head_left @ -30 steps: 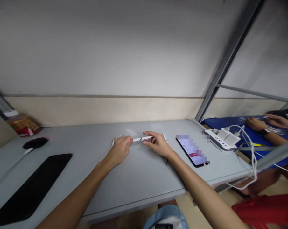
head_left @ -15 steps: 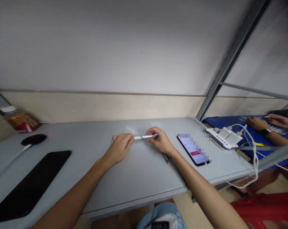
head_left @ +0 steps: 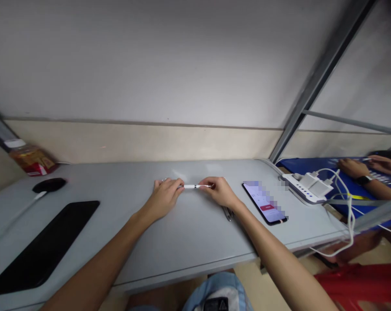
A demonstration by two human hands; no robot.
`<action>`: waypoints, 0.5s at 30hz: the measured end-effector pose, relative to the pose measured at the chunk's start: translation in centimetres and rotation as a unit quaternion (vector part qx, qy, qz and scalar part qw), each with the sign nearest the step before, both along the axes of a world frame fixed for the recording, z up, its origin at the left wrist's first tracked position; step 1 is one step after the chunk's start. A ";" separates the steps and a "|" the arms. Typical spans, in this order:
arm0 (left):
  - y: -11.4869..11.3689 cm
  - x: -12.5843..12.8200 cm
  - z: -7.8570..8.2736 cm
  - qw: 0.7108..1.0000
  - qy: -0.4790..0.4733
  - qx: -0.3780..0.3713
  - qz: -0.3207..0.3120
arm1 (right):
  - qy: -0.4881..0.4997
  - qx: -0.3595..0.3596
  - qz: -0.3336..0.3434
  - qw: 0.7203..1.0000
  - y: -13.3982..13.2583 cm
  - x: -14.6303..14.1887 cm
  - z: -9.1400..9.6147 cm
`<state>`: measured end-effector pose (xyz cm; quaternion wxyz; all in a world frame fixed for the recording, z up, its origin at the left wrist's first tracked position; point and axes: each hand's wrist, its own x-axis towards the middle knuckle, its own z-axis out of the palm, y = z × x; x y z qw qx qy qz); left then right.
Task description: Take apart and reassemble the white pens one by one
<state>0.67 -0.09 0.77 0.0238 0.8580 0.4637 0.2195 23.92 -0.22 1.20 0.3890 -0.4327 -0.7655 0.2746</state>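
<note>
A slim white pen (head_left: 191, 186) lies level between my two hands, just above or on the grey desk. My left hand (head_left: 166, 193) is closed round its left part, the palm down near the desktop. The fingers of my right hand (head_left: 217, 190) pinch the pen's right end, where a clear or silvery section shows. Each end of the pen is partly covered by fingers. Beneath my right wrist, a small metallic item (head_left: 228, 214) pokes out, most of it hidden by the arm.
Right of my hands lie a lit phone (head_left: 265, 203) and a white power strip (head_left: 303, 188) with plugs and cables. Leftward are a black mat-like slab (head_left: 48, 246), a round black charger (head_left: 49, 185) and a drink bottle (head_left: 33, 160). Another person's hands (head_left: 354, 168) rest at the neighbouring blue desk.
My right hand's fingers have closed further over the pen's right end, so less of the pen shows. My left hand keeps its hold. The view has shifted slightly.
</note>
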 end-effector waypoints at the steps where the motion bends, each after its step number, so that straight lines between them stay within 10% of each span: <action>1: 0.1 0.0 -0.1 1.000 0.005 0.005 0.002 | -0.003 0.019 -0.001 1.000 0.0 0.0 0.1; 15: 0.4 -0.5 0.2 0.999 -0.042 -0.013 -0.032 | -0.134 0.157 -0.100 0.973 1.3 2.3 -0.8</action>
